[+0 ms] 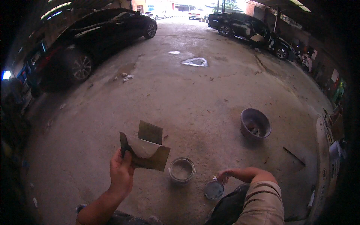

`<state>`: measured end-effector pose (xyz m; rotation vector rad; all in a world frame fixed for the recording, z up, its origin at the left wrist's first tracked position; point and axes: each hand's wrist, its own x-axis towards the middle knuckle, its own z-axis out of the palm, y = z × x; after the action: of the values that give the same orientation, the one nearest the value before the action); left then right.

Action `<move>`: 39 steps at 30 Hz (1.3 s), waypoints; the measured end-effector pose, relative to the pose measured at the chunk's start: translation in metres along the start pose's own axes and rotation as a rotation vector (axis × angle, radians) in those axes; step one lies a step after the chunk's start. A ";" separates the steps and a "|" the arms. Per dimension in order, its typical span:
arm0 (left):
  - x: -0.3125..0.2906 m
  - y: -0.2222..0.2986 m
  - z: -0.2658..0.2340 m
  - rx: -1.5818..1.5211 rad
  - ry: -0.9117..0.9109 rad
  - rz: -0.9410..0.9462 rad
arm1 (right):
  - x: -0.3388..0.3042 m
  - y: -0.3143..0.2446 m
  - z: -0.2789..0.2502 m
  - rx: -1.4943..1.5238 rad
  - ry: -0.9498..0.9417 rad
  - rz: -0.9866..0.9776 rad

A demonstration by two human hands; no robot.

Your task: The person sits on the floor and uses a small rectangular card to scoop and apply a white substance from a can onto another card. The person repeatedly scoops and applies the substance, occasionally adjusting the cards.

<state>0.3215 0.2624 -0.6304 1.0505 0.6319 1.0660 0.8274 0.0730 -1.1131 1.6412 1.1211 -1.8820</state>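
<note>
My left hand [122, 165] grips a flat olive-brown putty board [155, 158] by its dark left edge. Pale grey paste [144, 147] covers part of the board, and a dark square plate [150, 132] stands up behind it. To the right of the board, an open round tin [182, 170] with grey paste inside rests on the floor. Lower right, the curled fingers of my right hand [225, 176] are at the rim of a small round container [214, 190] with a blue-grey top. A small white-tipped thing [215, 178] shows beside those fingers; their exact hold is too small to make out.
A purple-grey basin [255, 123] with some things in it stands on the concrete floor to the right. A thin dark stick [293, 156] lies farther right. Dark cars [108, 30] are parked at both sides, with a puddle [195, 62] between them.
</note>
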 end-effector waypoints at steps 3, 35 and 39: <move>-0.001 0.001 0.001 -0.007 0.033 -0.005 | -0.021 -0.025 -0.017 0.413 -0.022 0.137; 0.001 0.019 -0.007 -0.079 -0.036 0.056 | -0.200 -0.310 0.053 -1.151 1.005 -0.680; 0.001 0.018 -0.007 -0.094 -0.071 0.067 | -0.173 -0.309 0.059 -1.267 0.975 -0.681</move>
<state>0.3088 0.2680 -0.6169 1.0293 0.4881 1.1017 0.6003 0.1770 -0.8544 1.3017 2.6743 -0.0601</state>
